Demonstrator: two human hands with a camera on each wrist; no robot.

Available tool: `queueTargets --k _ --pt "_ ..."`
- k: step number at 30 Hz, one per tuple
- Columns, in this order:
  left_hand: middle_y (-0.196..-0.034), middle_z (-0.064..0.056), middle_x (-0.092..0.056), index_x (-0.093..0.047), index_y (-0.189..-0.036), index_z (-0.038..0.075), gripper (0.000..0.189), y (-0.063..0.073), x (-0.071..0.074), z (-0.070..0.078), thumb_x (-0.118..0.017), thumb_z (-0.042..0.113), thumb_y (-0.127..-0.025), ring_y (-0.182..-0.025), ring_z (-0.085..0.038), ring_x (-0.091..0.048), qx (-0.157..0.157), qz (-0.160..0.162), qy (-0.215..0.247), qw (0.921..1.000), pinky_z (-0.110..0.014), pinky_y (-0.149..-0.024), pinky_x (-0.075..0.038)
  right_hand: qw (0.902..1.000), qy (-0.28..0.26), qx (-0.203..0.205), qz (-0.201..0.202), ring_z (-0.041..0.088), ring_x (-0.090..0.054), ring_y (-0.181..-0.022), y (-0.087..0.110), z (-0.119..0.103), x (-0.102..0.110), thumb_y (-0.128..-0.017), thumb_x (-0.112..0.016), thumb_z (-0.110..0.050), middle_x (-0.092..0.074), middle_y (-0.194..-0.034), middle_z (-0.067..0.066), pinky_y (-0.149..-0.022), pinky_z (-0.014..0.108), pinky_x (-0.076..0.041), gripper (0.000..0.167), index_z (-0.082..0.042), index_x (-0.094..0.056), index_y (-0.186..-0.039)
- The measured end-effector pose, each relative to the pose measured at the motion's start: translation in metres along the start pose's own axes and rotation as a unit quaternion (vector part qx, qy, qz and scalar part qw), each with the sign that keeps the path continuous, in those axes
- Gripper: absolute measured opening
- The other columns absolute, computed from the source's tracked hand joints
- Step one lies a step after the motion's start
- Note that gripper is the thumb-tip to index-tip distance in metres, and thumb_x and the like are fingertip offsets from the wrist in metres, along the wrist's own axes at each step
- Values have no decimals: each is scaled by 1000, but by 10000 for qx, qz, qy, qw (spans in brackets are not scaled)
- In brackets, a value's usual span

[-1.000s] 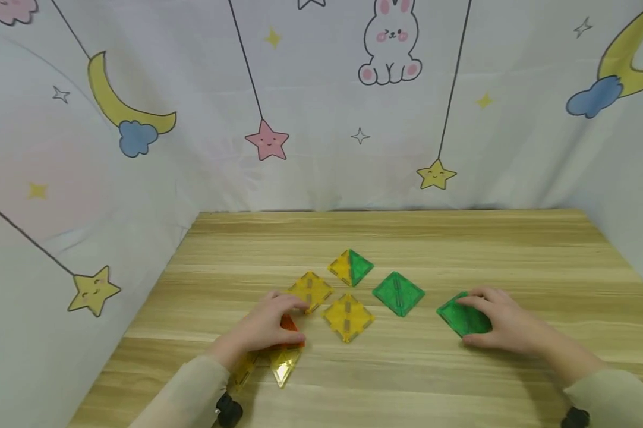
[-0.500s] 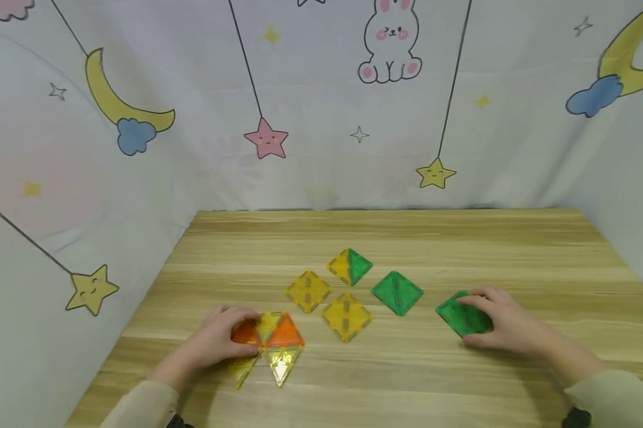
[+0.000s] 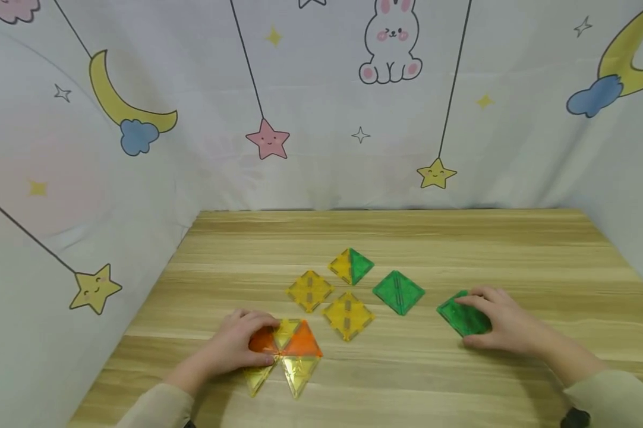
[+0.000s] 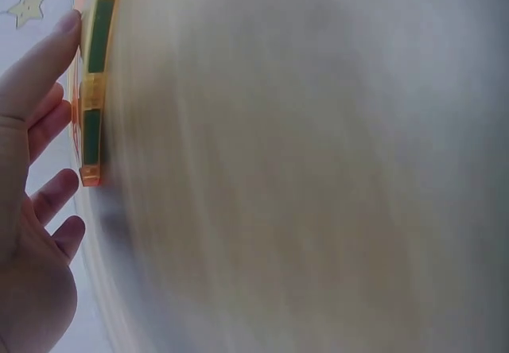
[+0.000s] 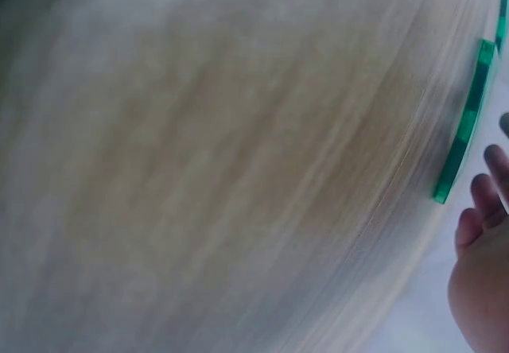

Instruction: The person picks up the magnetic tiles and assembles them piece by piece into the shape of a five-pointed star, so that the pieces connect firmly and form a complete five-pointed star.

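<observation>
At the front left, a flat cluster of clear orange and yellow triangular magnetic tiles (image 3: 304,342) lies on the wooden table. My left hand (image 3: 236,345) grips its left side, thumb and fingers round an orange triangle that it partly covers. The left wrist view shows the orange edge (image 4: 97,39) of a tile by the thumb. To the right, my right hand (image 3: 503,324) holds a green diamond-shaped magnetic tile piece (image 3: 457,313), its right part hidden under the fingers. A green tile edge (image 5: 465,126) stands out beside the fingers in the right wrist view.
Between the hands lie two yellow diamonds (image 3: 309,290) (image 3: 347,316), a green diamond (image 3: 399,292) and a half yellow, half green one (image 3: 350,266). The wooden table (image 3: 460,244) ends at a printed cloth backdrop (image 3: 321,178).
My left hand has moved from the cluster's right part to its left side. Over the last half second the cluster has shifted right and slightly nearer with it. The right hand stays put.
</observation>
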State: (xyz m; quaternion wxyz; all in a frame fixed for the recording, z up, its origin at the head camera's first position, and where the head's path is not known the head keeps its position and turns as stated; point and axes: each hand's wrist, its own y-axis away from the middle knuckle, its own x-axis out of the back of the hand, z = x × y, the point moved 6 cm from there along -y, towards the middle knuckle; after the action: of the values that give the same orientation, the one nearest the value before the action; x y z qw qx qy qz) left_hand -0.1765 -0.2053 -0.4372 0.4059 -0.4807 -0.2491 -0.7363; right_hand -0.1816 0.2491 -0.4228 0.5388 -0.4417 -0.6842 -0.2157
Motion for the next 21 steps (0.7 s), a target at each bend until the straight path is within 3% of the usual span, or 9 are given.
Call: queueTargets --k 10,16,21 --pt "-120 4 -57 -61 -117 17 57 -17 -12 35 -77 47 -71 -106 -19 -47 -759 -104 31 9971 -47 -89 -36 9998 42 111 127 30 -45 -104 -4 -7 2 -69 -80 -47 -51 -115 8 -77 47 -43 66 -10 -60 -120" --pt "-120 5 -57 -60 -117 16 58 -23 -17 46 -77 48 -71 -107 -18 -47 -902 -236 15 9956 -44 -91 -37 9999 -23 125 -112 30 -46 -106 -12 -16 -2 -72 -76 -49 -52 -116 7 -81 49 -42 65 -11 -60 -122" --pt "-119 6 -57 -60 -117 18 58 -27 -21 55 -76 50 -71 -103 -16 -47 -1081 -276 -29 9937 -42 -89 -37 9976 -27 653 -212 28 -47 -106 -28 -40 -11 -77 -71 -51 -52 -117 5 -83 49 -42 61 -14 -59 -124"
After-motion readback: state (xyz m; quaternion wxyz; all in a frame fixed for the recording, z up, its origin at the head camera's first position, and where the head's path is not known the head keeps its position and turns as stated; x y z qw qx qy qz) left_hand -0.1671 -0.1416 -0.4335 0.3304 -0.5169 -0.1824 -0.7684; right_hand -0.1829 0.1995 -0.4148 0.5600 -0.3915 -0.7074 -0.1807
